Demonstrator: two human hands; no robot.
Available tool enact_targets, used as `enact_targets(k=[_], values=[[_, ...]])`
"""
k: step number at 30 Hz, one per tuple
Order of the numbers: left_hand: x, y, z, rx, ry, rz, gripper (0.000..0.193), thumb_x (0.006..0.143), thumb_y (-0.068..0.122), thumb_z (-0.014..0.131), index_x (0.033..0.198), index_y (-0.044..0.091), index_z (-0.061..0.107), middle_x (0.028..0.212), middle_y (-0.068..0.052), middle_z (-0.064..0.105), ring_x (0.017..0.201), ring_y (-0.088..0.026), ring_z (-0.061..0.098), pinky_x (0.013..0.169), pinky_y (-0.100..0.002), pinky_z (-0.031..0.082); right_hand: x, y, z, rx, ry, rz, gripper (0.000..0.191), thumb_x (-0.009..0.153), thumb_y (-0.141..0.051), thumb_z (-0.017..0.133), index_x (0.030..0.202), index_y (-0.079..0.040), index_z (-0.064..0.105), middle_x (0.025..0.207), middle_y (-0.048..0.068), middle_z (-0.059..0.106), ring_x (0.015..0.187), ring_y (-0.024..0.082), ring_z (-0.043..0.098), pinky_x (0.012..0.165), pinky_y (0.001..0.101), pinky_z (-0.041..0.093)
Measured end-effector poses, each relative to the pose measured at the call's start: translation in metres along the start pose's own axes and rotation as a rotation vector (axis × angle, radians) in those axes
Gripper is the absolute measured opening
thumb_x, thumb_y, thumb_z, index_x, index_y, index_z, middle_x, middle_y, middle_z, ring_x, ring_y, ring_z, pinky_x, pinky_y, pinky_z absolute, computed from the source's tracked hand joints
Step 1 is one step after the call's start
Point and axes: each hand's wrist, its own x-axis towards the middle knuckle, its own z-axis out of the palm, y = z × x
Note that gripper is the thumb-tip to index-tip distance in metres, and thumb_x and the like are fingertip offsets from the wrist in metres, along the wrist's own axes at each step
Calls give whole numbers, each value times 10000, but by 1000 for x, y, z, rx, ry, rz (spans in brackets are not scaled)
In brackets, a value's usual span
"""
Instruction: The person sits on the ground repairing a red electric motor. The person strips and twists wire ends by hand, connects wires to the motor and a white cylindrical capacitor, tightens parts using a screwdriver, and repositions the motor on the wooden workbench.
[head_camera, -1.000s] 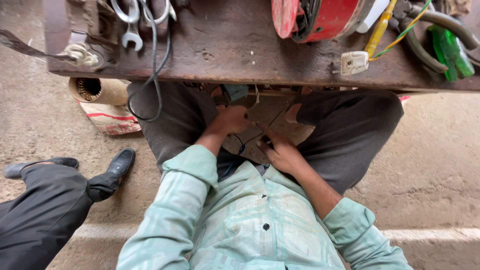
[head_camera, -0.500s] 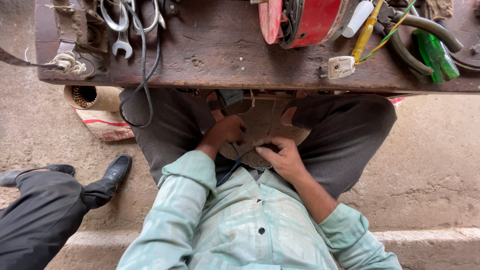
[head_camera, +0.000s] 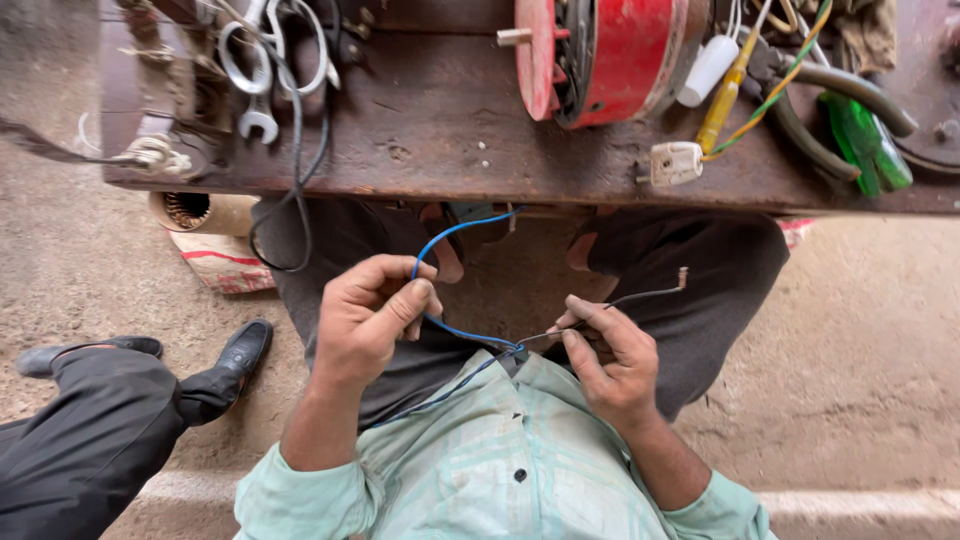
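We hold both forearms low over our lap, sleeves pushed up, the left hand (head_camera: 375, 310) curled with thumb and fingers pinched together, the right hand (head_camera: 610, 355) palm-down beside it, its fingers bent and pinched too, the two apart.

Just one pkg in your view: a white sack (head_camera: 228, 262) w/ red stripe, on the ground under the bench's (head_camera: 420, 130) left end, beside your left knee, a tan cylinder lying on top of it. No labels, signs or screens visible.
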Motion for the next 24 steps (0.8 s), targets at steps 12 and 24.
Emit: enact_targets(k=[12,24], values=[[73,91,10,-370,68,354,281,1103,145,591,1301,-49,636,921,-154,707,666,-142,619,622,-262,527,58,-43,15,-354,318,-264,214,888,-20,847,1012,-27,671,893,66,679,750,119,631,686,252,538],[98,104,23,140,165,441,136,1037,54,679,1162,44,628,922,-65,731,657,-67,610,562,-209,497,94,-99,30,-270,118,-355,257,848,-3,801,1077,6,686,911,118,706,697,138,667,648,240,554]])
